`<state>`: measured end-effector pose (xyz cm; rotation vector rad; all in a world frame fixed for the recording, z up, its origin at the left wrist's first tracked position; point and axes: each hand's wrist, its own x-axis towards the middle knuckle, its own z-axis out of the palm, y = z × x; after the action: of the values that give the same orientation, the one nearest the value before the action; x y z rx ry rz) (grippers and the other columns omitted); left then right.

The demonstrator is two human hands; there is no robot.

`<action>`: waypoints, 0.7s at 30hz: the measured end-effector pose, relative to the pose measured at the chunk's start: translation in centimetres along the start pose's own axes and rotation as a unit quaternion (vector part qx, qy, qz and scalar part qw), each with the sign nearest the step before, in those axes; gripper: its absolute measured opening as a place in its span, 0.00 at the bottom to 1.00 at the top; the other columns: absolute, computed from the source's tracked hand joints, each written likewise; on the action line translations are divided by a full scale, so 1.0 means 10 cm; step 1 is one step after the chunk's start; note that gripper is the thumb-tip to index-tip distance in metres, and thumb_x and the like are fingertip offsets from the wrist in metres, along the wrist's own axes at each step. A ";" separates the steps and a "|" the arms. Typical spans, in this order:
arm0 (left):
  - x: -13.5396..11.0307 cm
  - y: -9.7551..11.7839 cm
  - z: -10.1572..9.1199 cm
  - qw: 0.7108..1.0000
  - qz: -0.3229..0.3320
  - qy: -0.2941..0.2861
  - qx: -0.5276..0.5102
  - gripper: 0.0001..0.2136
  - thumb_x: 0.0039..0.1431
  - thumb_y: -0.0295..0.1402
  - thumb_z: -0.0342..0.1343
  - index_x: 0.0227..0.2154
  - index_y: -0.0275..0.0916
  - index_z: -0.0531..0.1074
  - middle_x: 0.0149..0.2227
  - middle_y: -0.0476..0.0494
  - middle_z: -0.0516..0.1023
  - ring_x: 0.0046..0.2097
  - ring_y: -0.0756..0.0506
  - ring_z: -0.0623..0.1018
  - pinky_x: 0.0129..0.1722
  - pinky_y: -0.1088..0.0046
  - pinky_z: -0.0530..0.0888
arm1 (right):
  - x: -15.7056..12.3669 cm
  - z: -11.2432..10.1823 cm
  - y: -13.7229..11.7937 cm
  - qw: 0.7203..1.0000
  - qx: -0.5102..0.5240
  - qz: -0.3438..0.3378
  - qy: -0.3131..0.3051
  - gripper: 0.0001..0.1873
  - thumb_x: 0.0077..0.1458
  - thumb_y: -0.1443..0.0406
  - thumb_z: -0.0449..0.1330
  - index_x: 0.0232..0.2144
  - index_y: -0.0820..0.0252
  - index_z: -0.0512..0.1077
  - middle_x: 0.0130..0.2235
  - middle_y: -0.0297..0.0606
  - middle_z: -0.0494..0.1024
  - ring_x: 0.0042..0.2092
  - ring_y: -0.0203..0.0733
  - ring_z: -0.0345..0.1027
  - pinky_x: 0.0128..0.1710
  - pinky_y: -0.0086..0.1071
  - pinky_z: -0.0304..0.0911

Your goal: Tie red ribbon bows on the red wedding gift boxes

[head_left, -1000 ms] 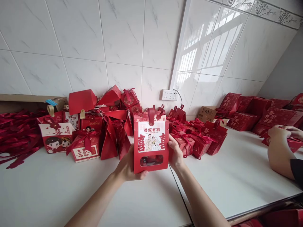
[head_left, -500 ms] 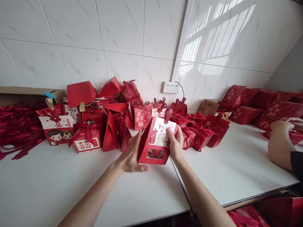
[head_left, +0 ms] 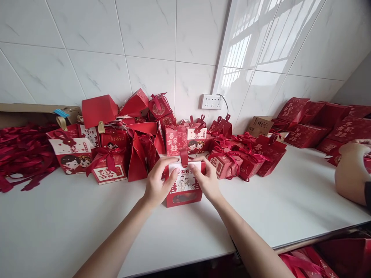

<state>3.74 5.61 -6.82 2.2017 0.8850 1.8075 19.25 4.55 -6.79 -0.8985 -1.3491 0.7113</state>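
A red gift box (head_left: 185, 186) with a white printed panel, a small clear window and a ribbon loop on top stands upright on the white table in front of me. My left hand (head_left: 160, 178) pinches its upper left edge, thumb on the front and fingers behind. On the upper right edge, my right hand (head_left: 206, 177) grips the same way. The red ribbon loop (head_left: 184, 155) sticks up between both hands. Just behind stands another red box (head_left: 176, 141) with white lettering.
Many red gift boxes line the wall, among them one with cartoon faces (head_left: 72, 156) and a ribbon-tied one (head_left: 111, 168). Red ribbons (head_left: 27, 150) heap up at left. A co-worker's hand and arm (head_left: 352, 166) are at right by stacked boxes (head_left: 307, 135). A socket strip (head_left: 211, 102) is on the wall.
The gift box has come down and slightly left, from tilted in the air to upright on the table. My left hand moved from its side to the top edge; my right hand also shifted to the top.
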 end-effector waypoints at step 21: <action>0.02 0.08 0.05 0.998 -0.045 0.045 -0.026 0.10 0.53 0.28 0.56 0.40 0.39 0.68 0.31 0.48 0.77 0.34 0.49 0.77 0.34 0.76 0.75 | -0.06 0.11 -0.04 0.999 -0.037 0.015 0.008 0.19 0.50 0.56 0.59 0.20 0.57 0.55 0.19 0.24 0.56 0.22 0.29 0.46 0.20 0.24 0.46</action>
<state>4.45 5.16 -6.40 2.0306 0.9266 1.8781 18.10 4.02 -6.73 -0.9830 -1.3574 0.6787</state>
